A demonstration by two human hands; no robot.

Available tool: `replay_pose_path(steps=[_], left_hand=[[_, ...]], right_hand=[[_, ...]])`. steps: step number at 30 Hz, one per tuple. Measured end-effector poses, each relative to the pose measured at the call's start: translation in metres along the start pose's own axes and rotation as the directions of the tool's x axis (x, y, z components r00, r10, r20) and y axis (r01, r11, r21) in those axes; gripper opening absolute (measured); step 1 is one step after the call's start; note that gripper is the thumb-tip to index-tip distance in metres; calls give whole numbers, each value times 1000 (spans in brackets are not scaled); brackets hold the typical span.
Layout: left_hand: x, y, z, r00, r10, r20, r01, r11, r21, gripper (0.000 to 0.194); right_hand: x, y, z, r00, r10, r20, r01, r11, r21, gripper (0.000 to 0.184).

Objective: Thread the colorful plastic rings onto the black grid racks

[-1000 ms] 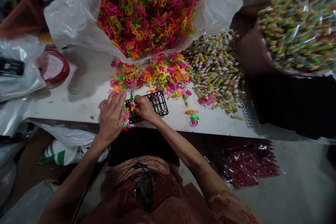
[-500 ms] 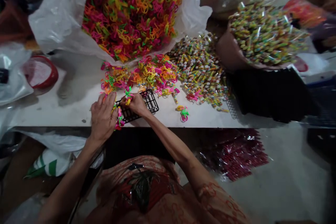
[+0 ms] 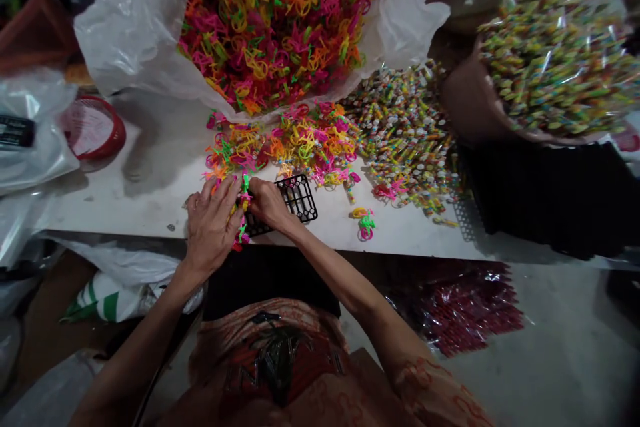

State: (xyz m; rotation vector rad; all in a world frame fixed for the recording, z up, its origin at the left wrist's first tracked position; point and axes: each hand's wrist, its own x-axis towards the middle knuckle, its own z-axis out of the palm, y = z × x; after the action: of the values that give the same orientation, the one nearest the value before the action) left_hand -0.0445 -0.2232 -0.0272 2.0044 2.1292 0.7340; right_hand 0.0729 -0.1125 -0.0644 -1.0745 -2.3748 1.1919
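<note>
A black plastic grid tray (image 3: 303, 197) lies near the table's front edge. My left hand (image 3: 213, 221) rests palm down over its left end, fingers stretched out. Pink and yellow plastic pieces (image 3: 243, 235) show beside that thumb, in the tray's left part. My right hand (image 3: 270, 203) reaches over the middle of the tray, its fingers closed around a small bright plastic toy (image 3: 245, 183), of which a green tip shows. The fingertips of that hand are partly hidden.
Behind the hands lie loose neon toys (image 3: 313, 143), below a white sack (image 3: 135, 67) full of them. To the right are a pile of small wrapped tubes (image 3: 410, 140), a pink tub (image 3: 463, 97) of more, and a black stack (image 3: 540, 197). A red-rimmed bowl (image 3: 117, 140) stands left.
My right hand has lowered the toy onto the left part of the tray, close against my left hand. The view has shifted a little, so the table things appear further right.
</note>
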Motion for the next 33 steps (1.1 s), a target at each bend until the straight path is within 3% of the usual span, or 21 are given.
replay_pose_path(steps=[7,14,17,20,25,30,33], left_hand=[[0,2,0,1000,-4,-9,4,1000,10,57],[0,3,0,1000,1,-8,-1,999,40,56],[0,4,1,1000,-16,2,15,999,39,56],[0,5,1,1000,-17,-3,17,999,34,57],[0,6,0,1000,-18,17,18,1000,23,58],[0,6,-1,999,-29,20,28,1000,10,58],[0,6,-1,1000,-17,21,17,1000,21,57]], right_hand=[[-2,10,-2,997,67,-32,-51,933,356,13],[-11,9,1,998,16,-61,-4,981,192,11],[-12,12,5,993,72,-93,-45,961,273,11],[-12,17,5,981,180,-80,-125,884,451,13],[-18,21,-8,929,321,-186,-179,826,534,19],[-25,14,-16,925,380,12,-234,545,805,38],[-25,14,-15,926,375,41,-242,507,827,40]])
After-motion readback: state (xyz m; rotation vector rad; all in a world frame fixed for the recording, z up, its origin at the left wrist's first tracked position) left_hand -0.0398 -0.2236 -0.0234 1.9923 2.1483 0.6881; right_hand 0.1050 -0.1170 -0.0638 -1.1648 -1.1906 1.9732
